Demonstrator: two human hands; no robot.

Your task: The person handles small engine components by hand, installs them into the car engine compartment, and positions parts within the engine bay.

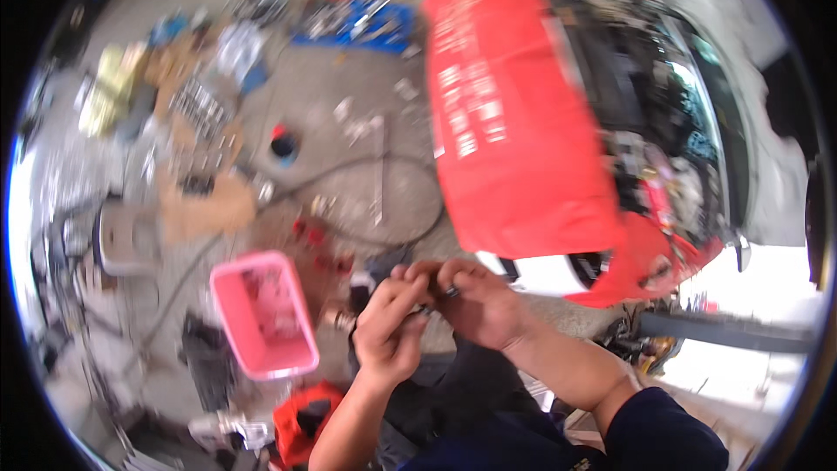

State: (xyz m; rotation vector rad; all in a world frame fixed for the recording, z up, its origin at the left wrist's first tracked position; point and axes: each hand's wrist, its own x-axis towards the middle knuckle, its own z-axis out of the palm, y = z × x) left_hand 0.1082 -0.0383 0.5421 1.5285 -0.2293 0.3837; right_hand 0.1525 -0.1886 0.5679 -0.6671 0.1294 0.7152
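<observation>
My left hand [390, 324] and my right hand [481, 305] meet in front of my body, both with curled fingers. Between the fingertips shows a small dark metal part [452, 292], partly covered by my right fingers and too small to name. My left fingers are pinched at another dark bit beside it; what they hold is mostly hidden. To the left of the hands stands a pink plastic tub [223, 318] with wet-looking contents. Ahead, a red cover [514, 122] with white print drapes over the front of a car whose engine bay [641, 96] is exposed.
A dark hose [440, 201] loops across the concrete floor. Cardboard [209, 207] with metal parts lies at left, near a pale stool [126, 240]. A blue tray [397, 28] of tools is farther off. A red-and-black bag [307, 423] sits beside my left arm.
</observation>
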